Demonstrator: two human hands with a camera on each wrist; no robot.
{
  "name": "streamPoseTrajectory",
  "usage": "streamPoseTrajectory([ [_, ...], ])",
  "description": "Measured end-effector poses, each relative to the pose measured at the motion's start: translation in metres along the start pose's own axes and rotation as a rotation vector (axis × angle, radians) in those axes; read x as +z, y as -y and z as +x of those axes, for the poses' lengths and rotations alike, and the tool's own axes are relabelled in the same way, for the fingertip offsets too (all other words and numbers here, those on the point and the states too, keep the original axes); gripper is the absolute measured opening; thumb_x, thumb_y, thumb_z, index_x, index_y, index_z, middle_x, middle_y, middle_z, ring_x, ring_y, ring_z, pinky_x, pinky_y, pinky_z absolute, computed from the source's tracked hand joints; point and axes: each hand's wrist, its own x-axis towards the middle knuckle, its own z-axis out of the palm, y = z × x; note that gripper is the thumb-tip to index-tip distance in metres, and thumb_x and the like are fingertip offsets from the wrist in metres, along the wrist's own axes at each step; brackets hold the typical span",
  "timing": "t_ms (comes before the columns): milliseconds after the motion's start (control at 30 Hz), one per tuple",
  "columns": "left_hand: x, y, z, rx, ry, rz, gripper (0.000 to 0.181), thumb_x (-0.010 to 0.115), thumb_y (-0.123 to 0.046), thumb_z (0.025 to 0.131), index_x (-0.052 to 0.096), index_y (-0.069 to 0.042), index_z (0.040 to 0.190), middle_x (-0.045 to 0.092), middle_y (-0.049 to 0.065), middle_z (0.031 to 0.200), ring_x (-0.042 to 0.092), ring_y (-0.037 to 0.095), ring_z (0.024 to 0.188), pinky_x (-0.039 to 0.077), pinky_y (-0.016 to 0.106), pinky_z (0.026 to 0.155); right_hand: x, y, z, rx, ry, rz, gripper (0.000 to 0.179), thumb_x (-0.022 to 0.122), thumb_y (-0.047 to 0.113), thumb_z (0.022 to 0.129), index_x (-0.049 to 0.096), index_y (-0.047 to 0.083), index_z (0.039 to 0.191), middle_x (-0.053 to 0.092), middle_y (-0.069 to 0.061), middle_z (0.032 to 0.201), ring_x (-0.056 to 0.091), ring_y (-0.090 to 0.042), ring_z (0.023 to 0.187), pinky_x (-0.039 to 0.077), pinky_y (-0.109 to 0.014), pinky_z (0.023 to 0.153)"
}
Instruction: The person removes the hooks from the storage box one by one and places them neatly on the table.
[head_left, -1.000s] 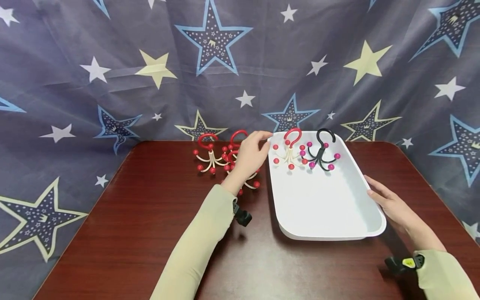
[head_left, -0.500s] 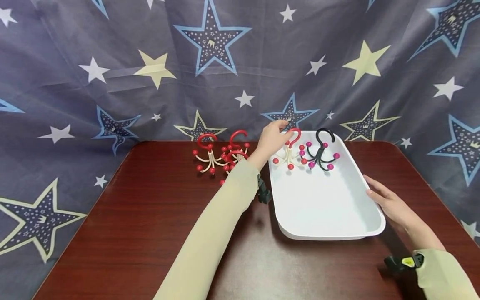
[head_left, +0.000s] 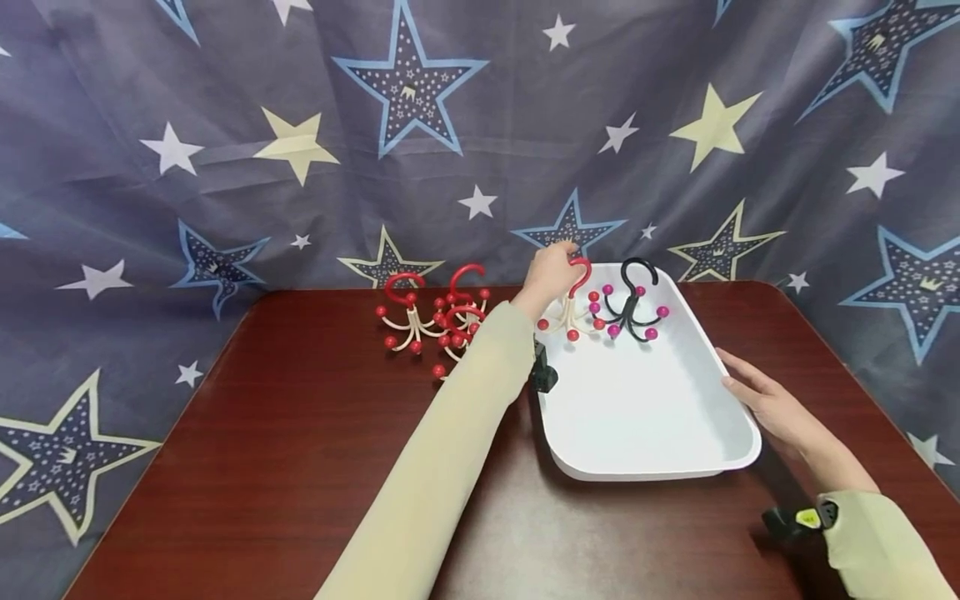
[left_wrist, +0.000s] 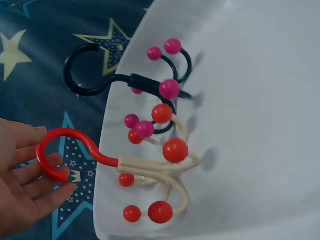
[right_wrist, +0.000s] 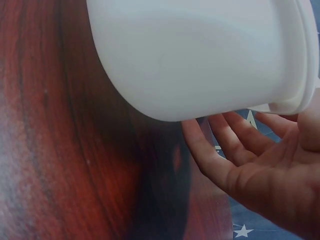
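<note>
Tabletop [head_left: 300, 467]: reddish-brown, dark wood grain, glossy; pale reflection toward near side. White tray [head_left: 637, 421] on right half, rounded corners, long sides running near to far; shadow beside it. Three hangers grouped left of tray, far side: left hanger [head_left: 412, 317], back hanger [head_left: 471, 312], front hanger [head_left: 457, 311]. All red hooks, cream arms, red ball tips. Back and front ones overlap in view; front one partly hidden by sleeve [head_left: 450, 450].
</note>
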Motion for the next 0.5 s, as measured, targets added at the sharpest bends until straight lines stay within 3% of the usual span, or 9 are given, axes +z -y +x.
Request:
streamPoseTrajectory([
  [67,0.001,0.0,-0.001,0.01,-0.001,0.041,0.038,0.057,-0.026,0.089,0.055,-0.018,0.126,0.059,-0.003,0.123,0.055,0.018,0.111,0.045,0.031,0.09,0.001,0.001,0.0,0.007,-0.002,-0.007,0.064,0.039,0.032,0.097,0.007,0.007,0.146,0.027,-0.025,0.138,0.053,0.007,0.092,0.05,-0.024,0.074],
  [167,0.007,0.003,0.0,0.035,-0.022,0.078,0.032,0.054,-0.022,0.09,0.059,-0.02,0.121,0.062,-0.004,0.117,0.058,0.016,0.105,0.047,0.03,0.085,0.002,0.001,0.0,0.011,-0.01,-0.007,0.063,0.04,0.032,0.097,0.008,0.008,0.146,0.023,-0.028,0.139,0.053,0.008,0.092,0.05,-0.024,0.074],
  [233,0.011,0.005,0.0,0.056,-0.05,0.078,0.029,0.053,-0.017,0.09,0.062,-0.02,0.118,0.064,-0.003,0.113,0.059,0.015,0.102,0.046,0.027,0.084,0.002,0.001,0.0,0.01,-0.012,-0.001,0.063,0.04,0.032,0.097,0.008,0.008,0.146,0.023,-0.028,0.139,0.052,0.008,0.092,0.05,-0.023,0.074],
  [367,0.015,0.009,-0.001,0.033,-0.069,0.045,0.028,0.054,-0.016,0.089,0.063,-0.023,0.115,0.066,-0.004,0.106,0.06,0.013,0.096,0.047,0.025,0.078,0.004,0.001,0.001,0.025,-0.011,0.0,0.063,0.039,0.033,0.097,0.008,0.009,0.146,0.017,-0.031,0.142,0.052,0.009,0.091,0.049,-0.023,0.074],
  [500,0.014,0.008,-0.005,0.019,-0.095,0.019,0.025,0.056,-0.018,0.089,0.065,-0.024,0.111,0.067,-0.005,0.102,0.061,0.012,0.093,0.047,0.025,0.077,0.003,0.002,0.0,0.027,-0.012,0.014,0.063,0.04,0.033,0.097,0.009,0.01,0.146,0.027,-0.024,0.139,0.053,0.008,0.091,0.05,-0.024,0.073],
])
